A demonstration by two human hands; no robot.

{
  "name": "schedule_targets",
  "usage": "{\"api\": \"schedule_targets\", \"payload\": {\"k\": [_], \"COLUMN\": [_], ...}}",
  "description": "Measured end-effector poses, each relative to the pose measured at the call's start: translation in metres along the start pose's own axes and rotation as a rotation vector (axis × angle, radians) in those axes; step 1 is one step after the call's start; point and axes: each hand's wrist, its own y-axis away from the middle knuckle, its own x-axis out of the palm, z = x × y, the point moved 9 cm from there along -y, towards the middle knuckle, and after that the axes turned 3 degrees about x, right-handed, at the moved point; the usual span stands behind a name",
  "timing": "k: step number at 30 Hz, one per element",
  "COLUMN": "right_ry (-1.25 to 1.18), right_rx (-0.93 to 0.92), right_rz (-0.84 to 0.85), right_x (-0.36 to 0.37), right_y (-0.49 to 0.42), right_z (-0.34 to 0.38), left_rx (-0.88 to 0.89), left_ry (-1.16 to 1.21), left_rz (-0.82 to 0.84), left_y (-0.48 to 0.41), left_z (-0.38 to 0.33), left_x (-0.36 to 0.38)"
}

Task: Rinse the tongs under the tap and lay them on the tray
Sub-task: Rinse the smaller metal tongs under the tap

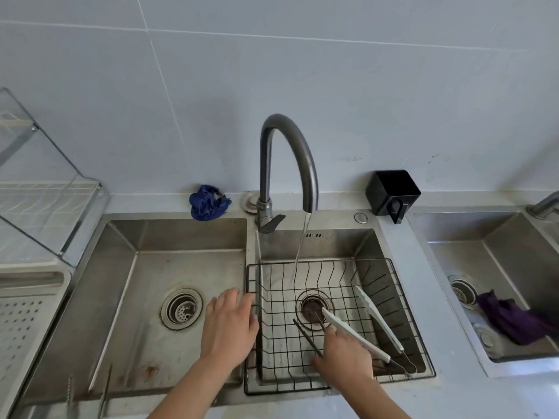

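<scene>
Down in the basket (317,261), right basin: white tongs (364,297) lie splayed, tips toward the drain (311,309), joint at the near right corner. Their near arm touches the knuckles of the right hand (344,352). That hand is palm down, fingers curled tight over a second pair, the dark tongs (305,335). Two thin dark arms poke out from under it toward the drain, and a dark stub leaves its other side by the white joint. The grip looks to be on the dark pair. Whether the white arm is pinched too is hidden by the knuckles. Both joints meet in a tangle, hard to separate.

Water runs from the tap (287,158). The stream (302,246) drops into the basket behind the drain, clear of both pairs and of the hand.

Left hand (230,322): flat, fingers straight and spread, holding nothing, fingertips at the basket's left rim over the divider between the basins. Touching or just above, cannot tell.

Tray (21,322): white, perforated, far left on the counter, cut off by the frame edge, well apart from both pairs. Behind it is a rack (45,198) under a clear cover, also cut off.

Left basin (145,267): two thin metal items (106,388) stand at its near rim, too slight to identify. A blue cloth (208,202) is bunched behind the sink near the tap base. A black box (391,189) sits right of the tap against the wall. The second sink (508,261) at far right is partly out of frame, with a purple cloth (514,322) in it beside its own drain
</scene>
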Motion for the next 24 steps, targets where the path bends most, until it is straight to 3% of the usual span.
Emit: {"api": "schedule_targets", "payload": {"k": [4,10,16,24], "right_ry": [0.144,-0.199,-0.130,-0.004], "right_rx": [-0.083,-0.471,-0.555,-0.566], "right_rz": [-0.124,-0.354,-0.384,-0.391], "right_x": [-0.008,-0.030,-0.027,-0.003], "right_y": [0.010,0.037,0.035,0.017], "right_z": [0.025,0.131,0.194,0.194], "left_rx": [-0.052,-0.214,-0.407,-0.625], "left_ry": [-0.088,-0.152,-0.179,-0.192], "left_rz": [0.007,-0.039,-0.103,-0.140], "left_y": [0.022,0.070,0.123,0.179], "left_z": [0.032,0.094,0.149,0.189], "left_x": [0.002,-0.025,-0.052,-0.053]}}
